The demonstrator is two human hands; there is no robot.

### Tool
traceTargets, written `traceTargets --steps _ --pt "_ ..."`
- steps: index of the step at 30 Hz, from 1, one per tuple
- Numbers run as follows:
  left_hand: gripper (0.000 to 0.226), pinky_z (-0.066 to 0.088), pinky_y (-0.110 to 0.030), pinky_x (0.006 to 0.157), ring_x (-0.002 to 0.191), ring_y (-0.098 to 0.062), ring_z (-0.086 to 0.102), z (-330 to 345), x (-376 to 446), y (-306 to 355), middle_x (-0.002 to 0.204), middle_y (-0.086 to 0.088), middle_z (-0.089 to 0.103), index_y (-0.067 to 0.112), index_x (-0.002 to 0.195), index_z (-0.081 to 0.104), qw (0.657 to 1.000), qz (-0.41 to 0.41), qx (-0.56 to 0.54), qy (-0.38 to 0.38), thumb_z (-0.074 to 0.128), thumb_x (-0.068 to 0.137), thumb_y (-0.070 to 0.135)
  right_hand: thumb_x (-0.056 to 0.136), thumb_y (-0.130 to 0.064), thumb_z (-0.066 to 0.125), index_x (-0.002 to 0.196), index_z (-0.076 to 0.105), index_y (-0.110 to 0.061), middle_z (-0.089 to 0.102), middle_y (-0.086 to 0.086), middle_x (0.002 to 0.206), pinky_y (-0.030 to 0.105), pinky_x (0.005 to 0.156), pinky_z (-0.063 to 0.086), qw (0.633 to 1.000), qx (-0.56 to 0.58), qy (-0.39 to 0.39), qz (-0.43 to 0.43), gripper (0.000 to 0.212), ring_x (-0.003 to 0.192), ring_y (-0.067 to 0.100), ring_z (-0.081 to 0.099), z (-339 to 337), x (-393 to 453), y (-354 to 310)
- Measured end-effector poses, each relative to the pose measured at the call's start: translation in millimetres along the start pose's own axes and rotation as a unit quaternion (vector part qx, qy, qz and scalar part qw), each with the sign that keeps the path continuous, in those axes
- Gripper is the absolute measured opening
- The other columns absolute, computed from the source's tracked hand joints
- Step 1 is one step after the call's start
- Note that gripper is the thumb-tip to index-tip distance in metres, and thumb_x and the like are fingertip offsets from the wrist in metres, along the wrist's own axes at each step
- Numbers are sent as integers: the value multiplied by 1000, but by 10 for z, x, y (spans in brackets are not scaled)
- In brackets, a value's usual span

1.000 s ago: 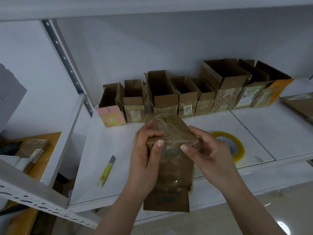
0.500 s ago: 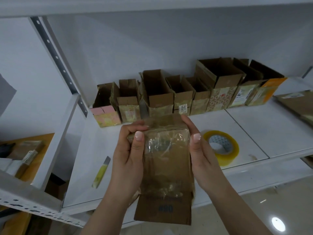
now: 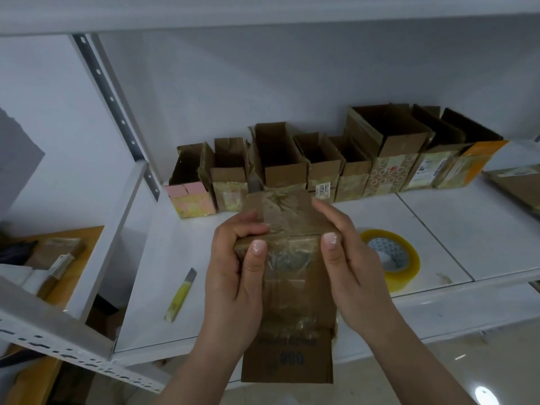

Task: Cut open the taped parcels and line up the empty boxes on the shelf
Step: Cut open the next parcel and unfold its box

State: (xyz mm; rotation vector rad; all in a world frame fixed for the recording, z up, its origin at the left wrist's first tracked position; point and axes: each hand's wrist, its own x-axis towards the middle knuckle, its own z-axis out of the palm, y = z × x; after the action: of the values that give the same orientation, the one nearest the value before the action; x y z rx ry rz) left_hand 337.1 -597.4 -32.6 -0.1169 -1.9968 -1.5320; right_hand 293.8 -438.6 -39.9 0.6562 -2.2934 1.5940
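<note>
I hold a taped brown cardboard parcel (image 3: 292,290) above the front edge of the white shelf (image 3: 438,229). My left hand (image 3: 233,276) grips its left side, thumb on the taped top face. My right hand (image 3: 350,264) grips the right side, thumb likewise on top. A flap hangs open at the parcel's near end. A yellow utility knife (image 3: 180,296) lies on the shelf to the left of my hands. Several opened empty boxes (image 3: 321,165) stand in a row along the shelf's back.
A roll of yellowish packing tape (image 3: 403,258) lies on the shelf right of my hands. Flat cardboard (image 3: 517,185) rests at the far right. A lower wooden surface (image 3: 76,258) at left carries more parcels. A perforated steel upright (image 3: 114,103) stands at the shelf's left.
Both hands shifted along the parcel so the thumbs now press its top face on each side. The view itself drifted slightly; the knife, tape and boxes stayed put.
</note>
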Motion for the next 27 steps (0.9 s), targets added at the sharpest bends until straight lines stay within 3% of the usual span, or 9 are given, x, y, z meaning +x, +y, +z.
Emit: traceTargets --steps 2,6,9,11,13,15,21,24,27 --pt "16 44 -20 97 123 -9 52 18 -7 4 125 11 55 41 107 53 1000 12 7 -3 41 96 43 100 -60 24 128 49 -39 66 -12 88 18 56 50 997 -47 40 -38 43 77 3 64 32 4 19" --pt "18 47 -23 97 124 -10 53 -5 9 -46 128 10 56 41 106 56 1000 18 6 -12 46 96 51 100 -59 28 125 54 -36 61 -14 74 21 46 42 998 -34 47 -28 43 60 6 59 40 -19 35" --pt "31 50 -30 96 126 -18 52 -38 20 -108 129 4 55 30 109 57 999 32 3 -28 50 93 56 98 -59 33 132 53 -30 65 -31 99 5 65 45 999 -1 33 -27 50 85 -9 63 27 -32 53" --pt "37 52 -33 91 121 -23 55 -50 22 -128 125 1 56 26 113 58 998 33 -13 -48 56 90 55 99 -57 37 129 58 -31 66 -29 110 7 77 48 999 1 40 -24 45 100 3 66 41 -33 74" --pt "31 52 -25 88 117 -21 58 -40 22 -164 118 2 60 25 111 67 998 21 -26 -54 63 88 46 100 -49 41 125 62 -30 66 -26 113 6 87 45 999 -6 37 -22 38 115 19 63 76 -33 122" --pt "20 50 -16 87 115 -13 60 -13 9 -217 113 3 64 25 100 74 998 4 -36 -45 66 85 35 99 -44 44 124 61 -31 62 -21 126 9 99 41 999 -15 26 -22 33 134 11 48 102 -35 176" --pt "22 51 -21 93 117 -11 59 -17 -20 -360 115 14 62 31 103 74 997 10 -20 -74 72 81 35 90 -63 51 127 60 -32 62 5 132 12 97 46 998 -43 20 -33 49 134 -3 43 84 -80 322" --pt "19 55 -19 85 112 -6 61 3 -55 -431 114 14 62 25 98 77 995 -2 -44 -87 79 78 25 91 -62 51 128 61 -26 63 12 130 18 95 51 997 -57 32 -48 52 133 -8 40 157 -136 434" --pt "25 56 -37 92 112 -9 62 47 -113 -599 114 15 63 28 103 73 997 11 -14 -77 73 80 40 90 -62 53 127 62 -24 62 13 130 17 96 50 996 -61 25 -52 53 131 -10 41 186 -178 551"
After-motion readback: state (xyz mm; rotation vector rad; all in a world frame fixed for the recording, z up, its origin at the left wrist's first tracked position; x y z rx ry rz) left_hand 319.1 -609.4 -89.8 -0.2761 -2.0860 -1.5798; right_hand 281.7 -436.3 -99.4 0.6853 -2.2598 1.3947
